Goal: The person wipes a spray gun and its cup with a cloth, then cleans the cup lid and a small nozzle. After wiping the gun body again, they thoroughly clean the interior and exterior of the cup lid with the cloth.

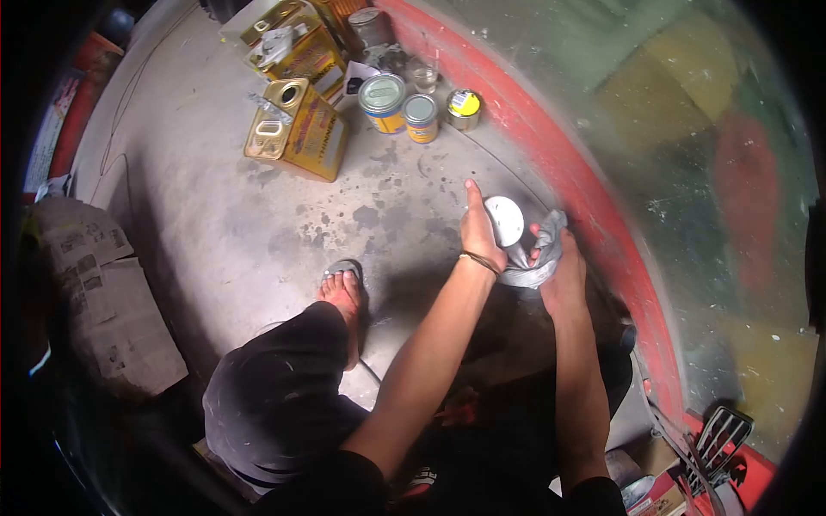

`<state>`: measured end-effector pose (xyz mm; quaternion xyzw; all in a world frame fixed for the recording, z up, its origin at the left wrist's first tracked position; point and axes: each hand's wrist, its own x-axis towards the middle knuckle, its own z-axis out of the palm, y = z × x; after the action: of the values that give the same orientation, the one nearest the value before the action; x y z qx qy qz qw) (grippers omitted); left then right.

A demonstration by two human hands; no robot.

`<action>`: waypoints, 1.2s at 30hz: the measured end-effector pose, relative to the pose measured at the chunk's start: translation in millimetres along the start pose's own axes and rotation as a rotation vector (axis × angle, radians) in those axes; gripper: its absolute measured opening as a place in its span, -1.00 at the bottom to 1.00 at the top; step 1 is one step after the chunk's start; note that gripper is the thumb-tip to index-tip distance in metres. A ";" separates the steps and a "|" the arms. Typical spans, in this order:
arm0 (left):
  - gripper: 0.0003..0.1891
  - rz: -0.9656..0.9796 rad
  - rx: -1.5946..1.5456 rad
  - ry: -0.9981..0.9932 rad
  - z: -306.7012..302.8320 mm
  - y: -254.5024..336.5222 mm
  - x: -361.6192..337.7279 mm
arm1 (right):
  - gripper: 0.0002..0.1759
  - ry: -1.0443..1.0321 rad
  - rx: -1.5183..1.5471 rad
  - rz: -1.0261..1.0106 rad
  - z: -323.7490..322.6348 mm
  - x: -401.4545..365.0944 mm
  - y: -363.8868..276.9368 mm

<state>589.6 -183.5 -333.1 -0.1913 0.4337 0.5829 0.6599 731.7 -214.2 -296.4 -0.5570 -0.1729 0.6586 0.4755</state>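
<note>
Over the spotted grey floor, we hold a round white thing in our left hand and grip a crumpled grey cloth in our right hand. A boxy yellow metal can stands ahead.

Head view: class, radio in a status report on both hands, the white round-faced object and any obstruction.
Left hand holding white round-faced object. Right hand holding crumpled grey cloth beside it. No obstruction seen; yellow boxy metal thinner can stands apart.

The floor between left hand and foot leaves room to pass. Tins block the way ahead, the red ledge rightward.
</note>
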 end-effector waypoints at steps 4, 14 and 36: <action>-0.33 0.150 0.351 -0.029 6.8 -13.2 -5.5 | -0.57 -0.014 -0.265 -0.214 -0.4 3.3 28.6; -0.30 0.296 0.382 -0.458 -3.6 -14.4 -9.7 | -0.75 -0.174 -0.744 -0.639 32.1 -17.5 13.7; -0.34 0.046 0.437 -0.347 -51.4 1.9 -22.8 | -0.62 -0.354 -1.200 -0.987 15.1 -41.2 18.7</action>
<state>571.2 -235.7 -342.8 0.0682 0.4340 0.5143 0.7365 707.0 -252.6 -282.3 -0.4641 -0.7977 0.2452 0.2968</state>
